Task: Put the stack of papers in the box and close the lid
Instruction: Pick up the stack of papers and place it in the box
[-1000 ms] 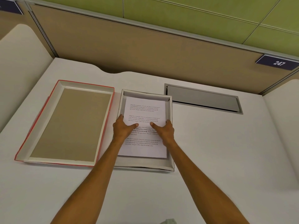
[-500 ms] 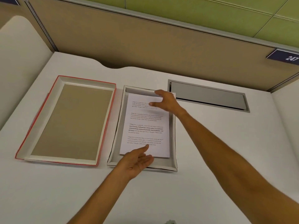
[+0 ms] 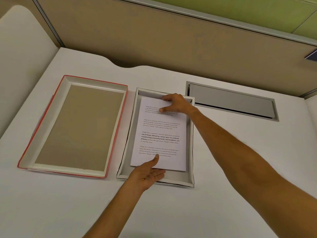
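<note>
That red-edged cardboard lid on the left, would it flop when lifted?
The red-edged cardboard lid likely stays fairly stiff: its raised walls brace it. Probably light, being shallow and bare inside. Lifted by one corner, the wide panel might flex slightly.

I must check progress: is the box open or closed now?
Open. The box has no cover; the papers lie visible inside. The red-edged lid rests upside down on the desk, left of it.

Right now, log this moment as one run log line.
papers: inside box | left hand: near edge | right hand: far edge | lid: off, left of box
</note>
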The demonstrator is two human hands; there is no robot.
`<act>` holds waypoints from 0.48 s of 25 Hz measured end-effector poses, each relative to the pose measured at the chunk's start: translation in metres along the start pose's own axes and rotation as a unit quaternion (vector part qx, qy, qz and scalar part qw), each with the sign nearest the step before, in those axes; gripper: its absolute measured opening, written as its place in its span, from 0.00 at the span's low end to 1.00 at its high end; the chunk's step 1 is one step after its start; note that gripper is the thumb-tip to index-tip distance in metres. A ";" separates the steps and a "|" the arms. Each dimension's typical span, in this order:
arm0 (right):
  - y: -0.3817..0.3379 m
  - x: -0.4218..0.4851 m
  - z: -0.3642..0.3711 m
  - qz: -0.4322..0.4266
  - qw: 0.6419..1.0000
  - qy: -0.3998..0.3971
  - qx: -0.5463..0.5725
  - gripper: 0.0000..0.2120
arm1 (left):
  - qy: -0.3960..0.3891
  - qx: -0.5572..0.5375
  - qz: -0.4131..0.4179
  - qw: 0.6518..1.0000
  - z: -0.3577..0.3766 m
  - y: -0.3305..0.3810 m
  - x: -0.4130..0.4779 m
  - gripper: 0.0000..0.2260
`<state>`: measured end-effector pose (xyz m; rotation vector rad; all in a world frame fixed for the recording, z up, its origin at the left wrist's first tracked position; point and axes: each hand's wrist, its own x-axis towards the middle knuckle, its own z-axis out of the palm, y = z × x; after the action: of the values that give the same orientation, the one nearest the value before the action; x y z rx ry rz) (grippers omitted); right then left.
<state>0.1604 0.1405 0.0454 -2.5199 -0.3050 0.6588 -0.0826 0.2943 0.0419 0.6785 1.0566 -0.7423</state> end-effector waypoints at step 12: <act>0.006 0.004 0.010 0.012 0.999 0.035 0.027 0.38 | -0.005 -0.011 0.010 1.000 -0.002 0.003 0.006 0.19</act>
<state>0.1598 0.1409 0.0333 -2.4921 -0.2301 0.5794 -0.0795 0.2962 0.0360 0.6657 1.0457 -0.7145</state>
